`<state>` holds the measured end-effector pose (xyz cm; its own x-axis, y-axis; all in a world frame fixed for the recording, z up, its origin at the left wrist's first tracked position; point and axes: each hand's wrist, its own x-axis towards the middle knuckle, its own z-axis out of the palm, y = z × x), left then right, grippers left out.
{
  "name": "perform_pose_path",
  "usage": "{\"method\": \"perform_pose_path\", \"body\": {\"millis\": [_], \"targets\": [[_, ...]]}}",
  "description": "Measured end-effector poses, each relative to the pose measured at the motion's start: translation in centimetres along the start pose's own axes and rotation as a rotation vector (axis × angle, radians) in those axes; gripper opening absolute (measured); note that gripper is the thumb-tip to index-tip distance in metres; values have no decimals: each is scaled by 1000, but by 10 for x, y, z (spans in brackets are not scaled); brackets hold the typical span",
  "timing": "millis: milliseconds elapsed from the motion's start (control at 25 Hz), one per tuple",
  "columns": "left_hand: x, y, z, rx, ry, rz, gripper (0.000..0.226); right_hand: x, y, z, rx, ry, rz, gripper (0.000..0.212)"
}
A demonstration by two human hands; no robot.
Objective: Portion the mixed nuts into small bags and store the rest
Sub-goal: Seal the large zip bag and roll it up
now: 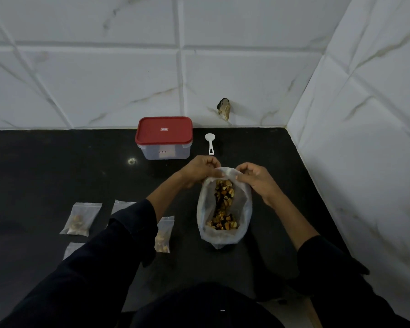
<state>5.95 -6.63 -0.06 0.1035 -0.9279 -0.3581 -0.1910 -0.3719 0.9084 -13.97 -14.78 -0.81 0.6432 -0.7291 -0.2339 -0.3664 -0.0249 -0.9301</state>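
Both hands are meeting at the far top edge of a large translucent bag point(224, 209) lying on the black surface point(57, 166). The left hand point(200, 170) is pinching the bag's rim on its left side, fingers curled over the plastic, and the right hand point(253, 177) is pinching the same rim on the right, so each grip is closed on the bag's mouth. Mixed nuts point(224, 202) are lying inside the bag in a brown and yellow streak running from the mouth down towards the near end.

Beyond the hands, a clear container with a red lid point(163, 130) is sitting closed near the tiled wall point(104, 79). The lid is carrying a small white label at its centre, and another small label is showing on the container's front wall; the writing on both is too small to read. A white plastic scoop point(210, 143) is lying just right of the container, bowl towards the wall.

Left of the big bag, small zip bags are lying flat: one point(79, 220) holding a few nuts, another point(163, 234) with nuts just beside the left sleeve point(118, 245), and two more partly hidden by that sleeve.
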Motion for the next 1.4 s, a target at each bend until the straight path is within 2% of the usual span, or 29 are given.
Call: {"method": "perform_pose_path", "body": {"millis": [120, 200, 280, 360, 440, 520, 600, 720, 800, 880, 960, 1080, 1200, 1400], "targets": [[-2, 4, 21, 348, 260, 274, 12, 5, 2, 5, -352, 143, -307, 15], [-3, 4, 34, 506, 386, 376, 11, 8, 5, 10, -520, 200, -395, 15], [-4, 3, 35, 430, 404, 317, 15, 6, 4, 11, -437, 221, -319, 12], [-11, -3, 28, 182, 334, 134, 25, -5, 6, 5, -183, 174, -103, 18], [-29, -14, 25, 38, 236, -7, 28, -22, 15, -3, -26, 73, 92, 24], [-48, -30, 30, -22, 147, -80, 26, -39, 30, -5, 70, -36, 197, 24], [-60, -43, 36, -94, 120, -86, 25, -48, 42, -4, 158, -73, 234, 23], [-60, -45, 46, -34, 278, -1, 16, -48, 41, 3, 152, 1, 208, 19], [-58, -39, 55, 144, 450, 63, 4, -44, 37, 11, 22, 161, 130, 9], [-57, -33, 64, 279, 540, 88, 5, -43, 33, 18, -109, 326, 44, 8], [-59, -32, 67, 238, 515, 47, 8, -48, 29, 22, -84, 336, 30, 11], [-74, -40, 66, 84, 421, -68, 25, -66, 32, 23, 120, 192, 200, 24], [-102, -52, 62, -39, 315, -183, 26, -87, 53, 21, 321, 27, 351, 25], [-126, -71, 68, -445, 149, -249, 29, -103, 70, 30, 555, -163, 397, 27]]}}
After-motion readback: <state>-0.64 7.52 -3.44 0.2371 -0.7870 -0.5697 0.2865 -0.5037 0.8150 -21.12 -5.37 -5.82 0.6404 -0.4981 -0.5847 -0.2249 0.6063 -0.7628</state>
